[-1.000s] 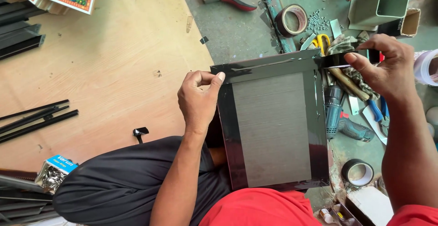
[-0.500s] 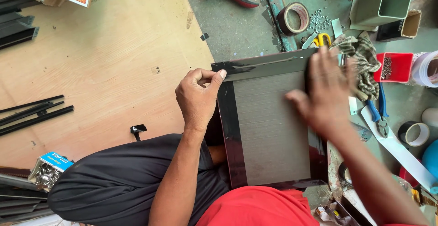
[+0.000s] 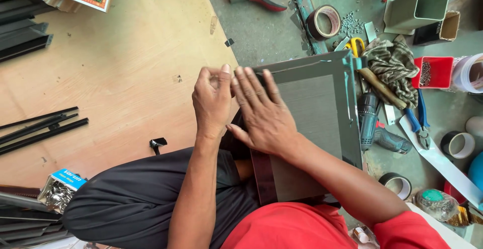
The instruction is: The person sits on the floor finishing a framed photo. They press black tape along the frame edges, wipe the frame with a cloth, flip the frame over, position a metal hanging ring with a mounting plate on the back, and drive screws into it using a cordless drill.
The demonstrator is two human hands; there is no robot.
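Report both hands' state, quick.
Left hand: closed, pinching the frame corner.
Right hand: open, flat on the frame.

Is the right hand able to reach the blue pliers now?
Probably yes. The right hand lies flat on the frame; the blue pliers lie uncovered on the floor beyond its right edge, past the drill.

Single head-worn view, looking steeply down, close over lap and floor
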